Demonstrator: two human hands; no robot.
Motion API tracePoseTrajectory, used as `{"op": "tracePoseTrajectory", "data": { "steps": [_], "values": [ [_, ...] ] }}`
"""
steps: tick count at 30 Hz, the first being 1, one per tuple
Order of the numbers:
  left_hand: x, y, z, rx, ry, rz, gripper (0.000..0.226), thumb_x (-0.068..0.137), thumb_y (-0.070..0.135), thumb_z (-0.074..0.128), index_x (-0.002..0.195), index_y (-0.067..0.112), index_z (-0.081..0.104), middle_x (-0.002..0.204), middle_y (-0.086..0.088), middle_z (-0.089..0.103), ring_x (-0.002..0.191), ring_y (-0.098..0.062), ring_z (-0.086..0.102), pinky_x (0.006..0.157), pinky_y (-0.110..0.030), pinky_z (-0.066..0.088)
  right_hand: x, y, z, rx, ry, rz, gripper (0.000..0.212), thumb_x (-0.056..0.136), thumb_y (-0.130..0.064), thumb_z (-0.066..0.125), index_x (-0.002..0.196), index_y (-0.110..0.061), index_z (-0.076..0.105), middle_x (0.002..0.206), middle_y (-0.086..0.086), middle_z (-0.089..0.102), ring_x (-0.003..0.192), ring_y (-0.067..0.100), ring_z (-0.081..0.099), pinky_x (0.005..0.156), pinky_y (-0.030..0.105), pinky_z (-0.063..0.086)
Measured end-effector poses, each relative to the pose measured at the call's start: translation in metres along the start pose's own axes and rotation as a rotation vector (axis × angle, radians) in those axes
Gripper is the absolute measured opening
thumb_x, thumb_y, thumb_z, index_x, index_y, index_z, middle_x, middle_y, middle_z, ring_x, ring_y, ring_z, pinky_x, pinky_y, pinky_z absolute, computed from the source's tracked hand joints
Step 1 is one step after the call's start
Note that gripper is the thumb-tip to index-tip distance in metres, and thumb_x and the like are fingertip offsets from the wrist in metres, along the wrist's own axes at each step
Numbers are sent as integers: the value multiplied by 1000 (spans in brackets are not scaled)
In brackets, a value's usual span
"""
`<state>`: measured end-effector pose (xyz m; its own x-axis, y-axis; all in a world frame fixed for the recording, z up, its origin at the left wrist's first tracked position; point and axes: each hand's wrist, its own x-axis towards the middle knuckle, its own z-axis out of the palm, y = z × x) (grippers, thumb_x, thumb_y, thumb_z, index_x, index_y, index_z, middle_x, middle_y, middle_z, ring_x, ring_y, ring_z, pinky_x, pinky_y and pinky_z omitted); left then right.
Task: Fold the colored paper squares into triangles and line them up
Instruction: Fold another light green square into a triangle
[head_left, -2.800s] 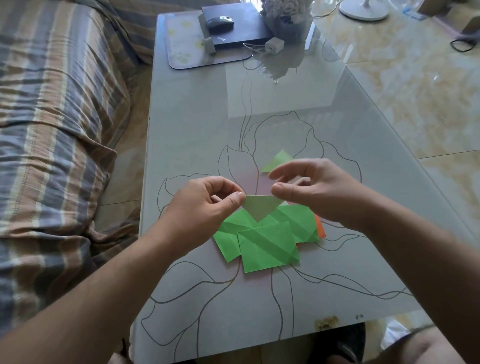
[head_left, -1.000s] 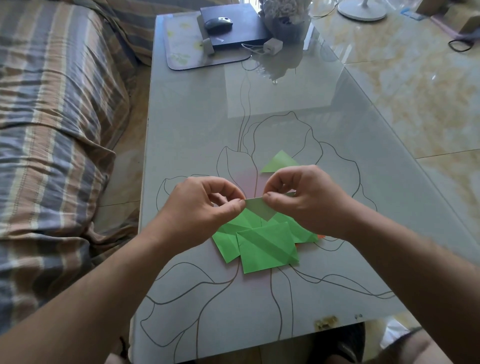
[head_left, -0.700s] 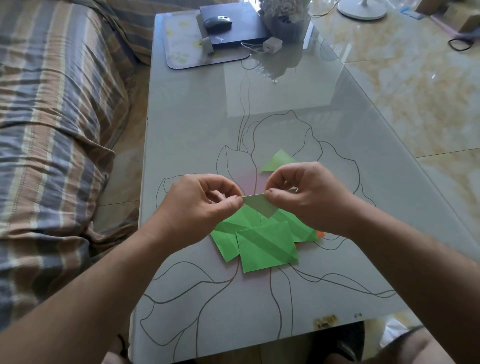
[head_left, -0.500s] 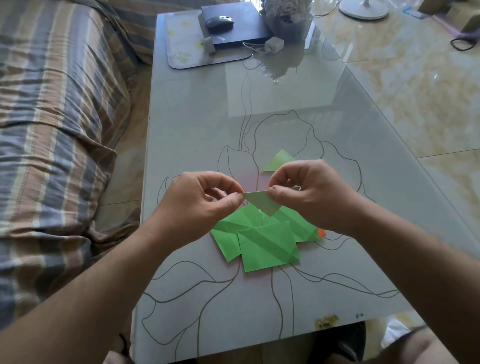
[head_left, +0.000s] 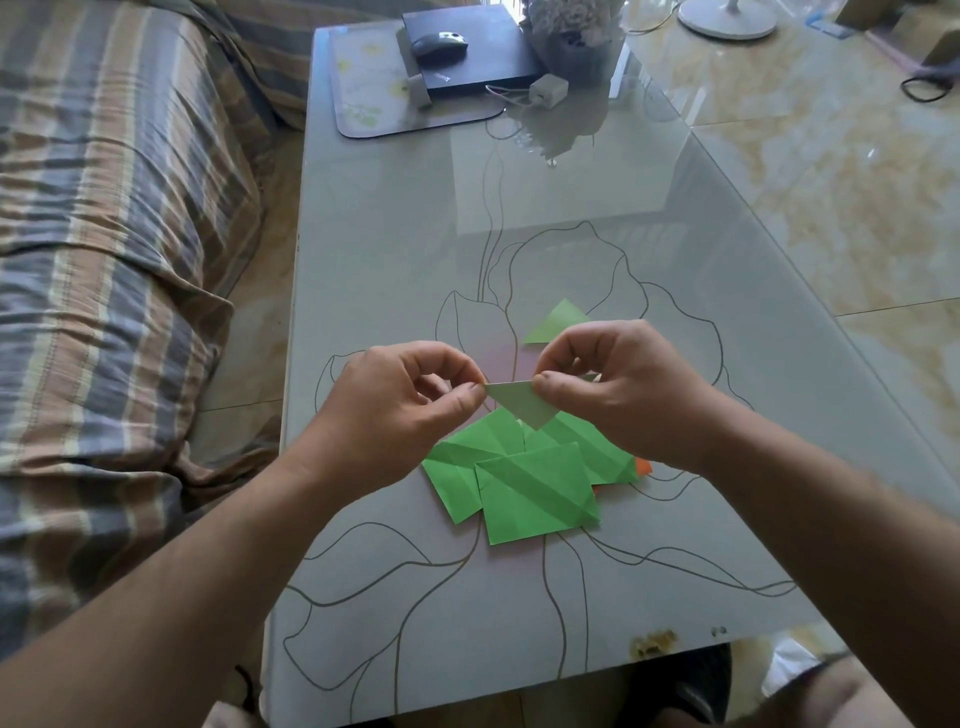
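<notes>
Both hands hold one folded paper triangle (head_left: 521, 404) in the air above the glass table (head_left: 395, 270). The left hand (head_left: 400, 410) pinches the triangle's left tip between thumb and curled forefinger, the other fingers tucked into the palm. The right hand (head_left: 628, 387) pinches the triangle's upper edge toward its right end, thumb below and forefinger bent over the top, so the paper's long straight edge runs level between the two sets of fingertips and its point hangs down beneath them. The side facing the camera looks pale grey-green.

Directly below the fingers, on the table, lies a loose heap of green paper squares (head_left: 530, 483), overlapping one another and creased along diagonals; the held triangle's lower point sits in front of the heap's far edge. An orange paper (head_left: 643, 466) peeks out from under the heap, beneath the right wrist. Beyond the right hand's knuckles, a single light green folded triangle (head_left: 558, 321) lies flat on the glass, apart from the heap.

Farther off from the fingers, at the table's far end, are a dark laptop (head_left: 478, 57) with a mouse (head_left: 439, 40) on it.
</notes>
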<state>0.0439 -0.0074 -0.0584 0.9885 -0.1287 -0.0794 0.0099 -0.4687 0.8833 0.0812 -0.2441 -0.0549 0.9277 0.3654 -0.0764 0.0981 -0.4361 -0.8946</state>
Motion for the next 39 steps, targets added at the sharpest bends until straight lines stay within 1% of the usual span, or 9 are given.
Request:
{"op": "tracePoseTrajectory", "data": {
  "steps": [2,5,7,14,21,26,30,34,39],
  "values": [
    [1,1,0,35,2,12,10,92,26,75,82,28,74,62,8,61,47,-2,44,48,-15,37,1,2,-1,-30,4,-15,15,90,-24,77,76,-27,75,78,7,73,75,40,66,68,56,55],
    [2,-1,-3,13,35,-20,12,93,23,74,81,24,73,57,9,53,45,-4,37,46,-15,32,4,8,-8,-101,12,-35,15,90,-24,78,76,-28,75,74,-10,72,69,10,64,69,35,55],
    [2,-2,-4,-24,35,-44,13,93,21,74,80,22,72,57,8,49,45,-7,34,45,-16,30,4,9,-13,-130,-3,-40,15,91,-23,77,77,-27,74,71,-15,69,67,2,60,70,27,52],
    [2,-2,-8,-73,3,-62,12,94,20,73,82,21,73,60,5,53,47,-8,36,44,-17,31,5,10,-22,-160,31,-54,14,91,-24,76,77,-28,73,77,-3,73,74,20,67,71,38,55],
    [2,3,-8,-36,14,-30,8,94,24,75,85,23,74,60,15,60,44,-1,43,46,-10,35,5,9,-32,-178,18,-82,11,91,-19,76,79,-20,74,80,-9,72,75,5,64,72,16,49],
    [4,0,-9,4,24,15,8,92,27,76,85,26,74,65,16,66,52,0,53,54,-13,43,4,5,-40,8,36,-2,11,93,-15,75,82,-12,72,79,4,73,74,18,65,72,33,52],
    [1,-3,-9,244,123,245,9,88,24,79,82,30,75,80,19,74,82,-2,70,79,-22,56,8,2,-43,353,58,312,16,104,-22,56,93,-14,64,83,8,68,84,29,69,82,45,51],
    [-1,-2,2,430,163,667,8,88,16,83,82,16,78,88,13,74,84,-7,69,79,-34,57,7,3,-31,452,-240,653,48,99,-59,47,119,-17,58,93,13,71,85,31,68,76,42,51],
    [-3,-1,5,529,184,837,13,97,22,75,87,15,81,93,5,76,85,-20,70,75,-43,54,4,-3,-23,524,-332,633,44,93,-38,68,128,-16,54,102,20,68,85,33,66,75,42,54]
  ]
}}
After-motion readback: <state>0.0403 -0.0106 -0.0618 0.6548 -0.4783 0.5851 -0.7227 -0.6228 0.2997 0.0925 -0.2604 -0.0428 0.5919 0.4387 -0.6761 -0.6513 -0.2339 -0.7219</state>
